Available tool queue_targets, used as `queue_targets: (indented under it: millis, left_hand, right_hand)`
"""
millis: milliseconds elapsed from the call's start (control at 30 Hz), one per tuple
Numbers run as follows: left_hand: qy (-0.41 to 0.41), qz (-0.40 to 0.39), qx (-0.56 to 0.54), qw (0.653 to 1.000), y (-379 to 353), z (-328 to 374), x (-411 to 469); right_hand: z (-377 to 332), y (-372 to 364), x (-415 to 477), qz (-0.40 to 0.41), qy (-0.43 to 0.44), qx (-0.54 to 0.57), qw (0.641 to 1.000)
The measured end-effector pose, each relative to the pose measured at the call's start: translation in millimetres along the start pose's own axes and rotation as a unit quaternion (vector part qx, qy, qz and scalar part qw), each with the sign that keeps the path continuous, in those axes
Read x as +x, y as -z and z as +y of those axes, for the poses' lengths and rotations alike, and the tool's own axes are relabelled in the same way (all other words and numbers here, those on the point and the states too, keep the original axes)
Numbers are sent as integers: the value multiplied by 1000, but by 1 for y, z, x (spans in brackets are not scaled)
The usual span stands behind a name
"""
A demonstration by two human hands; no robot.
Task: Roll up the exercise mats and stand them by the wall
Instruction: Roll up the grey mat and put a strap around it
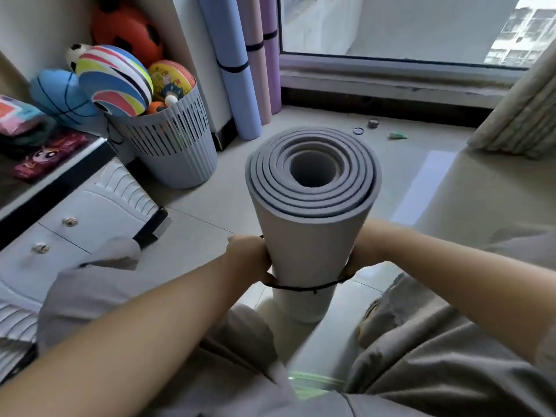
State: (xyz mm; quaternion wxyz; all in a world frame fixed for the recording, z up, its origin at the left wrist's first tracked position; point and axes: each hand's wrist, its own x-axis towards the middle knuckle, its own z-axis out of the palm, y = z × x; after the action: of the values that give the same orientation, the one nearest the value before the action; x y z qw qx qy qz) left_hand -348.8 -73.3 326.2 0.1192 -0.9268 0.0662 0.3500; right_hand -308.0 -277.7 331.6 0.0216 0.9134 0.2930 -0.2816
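A rolled grey exercise mat stands upright on the floor in front of me, its spiral end facing up. A thin black elastic band circles its lower part. My left hand grips the roll's left side with fingers at the band. My right hand grips its right side, fingers curled by the band too. Three rolled mats stand against the wall behind it: a blue mat, a pink mat and a purple mat, each with a black band.
A grey slatted basket full of balls stands left of the mats. A white drawer cabinet sits at the left. A window frame and a curtain lie ahead and right. Small bits litter the tiled floor.
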Motion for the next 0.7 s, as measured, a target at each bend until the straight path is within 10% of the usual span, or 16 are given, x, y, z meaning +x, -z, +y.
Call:
queue_targets:
  millis: [200,700]
  left_hand:
    - [-73,40,125,989,-7,2,-7]
    - [-155,119,-53,979,-5,21,-17]
  right_hand:
    - [11,0,26,7,-17,-19,1000]
    - [28,1,33,12,39,-34,999]
